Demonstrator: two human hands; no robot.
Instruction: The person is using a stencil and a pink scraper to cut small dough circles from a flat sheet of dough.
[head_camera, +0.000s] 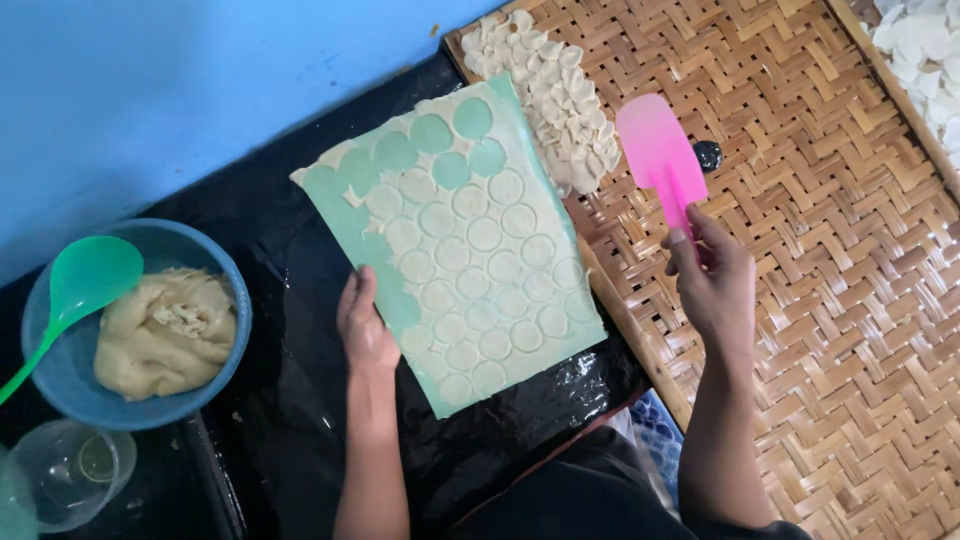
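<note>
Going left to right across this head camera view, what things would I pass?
Green ladle → blue bowl of dough → left hand → green sheet with cut dough rounds → pink spatula in the right hand → woven tray.

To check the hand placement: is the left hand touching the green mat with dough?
Touching. In the head view, the left hand lies flat on the green mat's left edge.

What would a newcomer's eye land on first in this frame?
Centre frame, a green rectangular mat covered in a dough sheet cut into circles lies on the black surface, the left hand resting on its lower edge. To its right, the right hand holds a pink flat plastic spatula over the woven bamboo tray. Lower left, a blue bowl of dough holds a green plastic ladle.
</note>
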